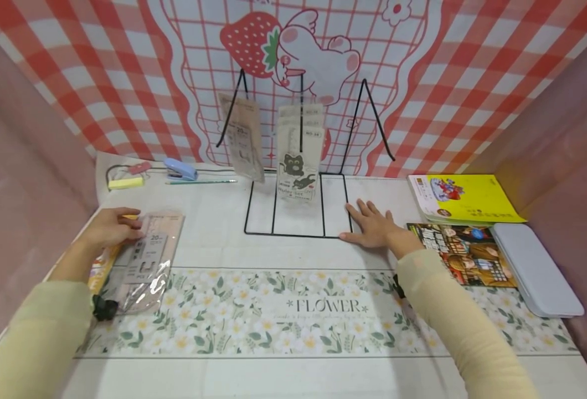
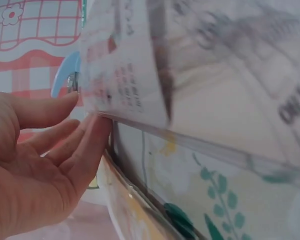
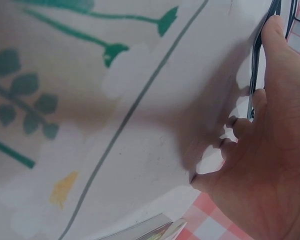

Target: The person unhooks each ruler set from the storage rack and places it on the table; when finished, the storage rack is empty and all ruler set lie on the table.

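Observation:
My left hand [image 1: 111, 227] is at the upper left edge of a clear-fronted ruler set packet [image 1: 156, 249] marked 20. In the left wrist view its extended fingers touch the packet's edge, while the thumb stands apart from it. Spread fingers of my right hand [image 1: 373, 224] rest on the table against the right side of a black wire display rack's base [image 1: 298, 235]. From the rack hang several ruler set packets with black cats [image 1: 300, 160], on the middle hook, and a similar pinkish packet [image 1: 243, 138] on the left one.
An orange packet [image 1: 101, 269] lies partly beneath the left forearm. Behind are a blue stapler [image 1: 180, 169], a pencil [image 1: 201, 182] and a yellow block [image 1: 126, 183]. A yellow book [image 1: 473, 197], a picture-covered book [image 1: 473, 255] and a grey case [image 1: 537, 269] lie right.

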`<state>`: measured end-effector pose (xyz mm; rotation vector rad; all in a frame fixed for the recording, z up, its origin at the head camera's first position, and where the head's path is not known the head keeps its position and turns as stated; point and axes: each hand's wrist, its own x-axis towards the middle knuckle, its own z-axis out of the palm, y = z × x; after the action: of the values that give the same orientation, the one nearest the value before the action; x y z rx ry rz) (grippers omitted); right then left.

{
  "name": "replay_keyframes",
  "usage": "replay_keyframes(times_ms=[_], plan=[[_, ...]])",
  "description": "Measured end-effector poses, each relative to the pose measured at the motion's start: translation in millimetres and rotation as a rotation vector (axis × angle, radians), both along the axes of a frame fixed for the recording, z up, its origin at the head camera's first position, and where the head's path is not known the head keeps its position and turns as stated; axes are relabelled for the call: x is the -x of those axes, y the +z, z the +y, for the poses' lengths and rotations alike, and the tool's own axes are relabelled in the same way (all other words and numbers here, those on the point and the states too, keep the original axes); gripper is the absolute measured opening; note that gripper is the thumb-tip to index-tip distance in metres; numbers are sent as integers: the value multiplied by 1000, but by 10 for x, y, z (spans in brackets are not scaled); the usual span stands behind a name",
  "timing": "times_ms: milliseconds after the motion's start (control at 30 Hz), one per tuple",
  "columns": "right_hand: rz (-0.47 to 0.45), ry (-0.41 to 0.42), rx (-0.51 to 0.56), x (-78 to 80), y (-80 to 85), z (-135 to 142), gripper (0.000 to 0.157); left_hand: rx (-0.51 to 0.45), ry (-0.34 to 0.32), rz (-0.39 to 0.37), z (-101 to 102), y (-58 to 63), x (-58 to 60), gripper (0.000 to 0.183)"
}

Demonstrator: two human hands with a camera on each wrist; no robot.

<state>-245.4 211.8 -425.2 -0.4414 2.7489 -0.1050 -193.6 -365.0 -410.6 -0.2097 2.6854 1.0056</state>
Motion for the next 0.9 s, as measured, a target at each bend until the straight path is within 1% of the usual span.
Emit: replay_keyframes(times_ms=[133, 233, 367, 433, 467, 500, 567, 633, 800, 900], plan=[[4, -3, 8, -20, 7, 14, 89, -4, 20, -19, 55, 50, 7, 67], [0, -8, 8, -27, -4, 21, 89, -13, 32, -19, 83, 71, 17, 66], [-8, -12, 8, -32, -33, 32, 89, 29, -4, 22, 126, 111, 53, 66], [-10, -16, 10, -35, -41, 35, 90, 55, -29, 49, 182, 151, 84, 67], [-9, -15, 9, -36, -45, 34, 90, 55, -53, 71, 218, 177, 105, 66], [-9, -15, 9, -38, -45, 31, 90, 53, -61, 82, 267, 207, 126, 67], [-12, -17, 14, -39, -42, 31, 90, 17, -76, 131, 376, 286, 191, 67], [-15, -18, 18, -36, -37, 31, 90, -33, -76, 183, 508, 391, 269, 68], [-4, -12, 8, -20, -20, 27, 90, -117, -50, 312, 887, 734, 527, 74], [2, -8, 14, -5, -19, 4, 89, -152, -45, 390, 1111, 929, 689, 72]])
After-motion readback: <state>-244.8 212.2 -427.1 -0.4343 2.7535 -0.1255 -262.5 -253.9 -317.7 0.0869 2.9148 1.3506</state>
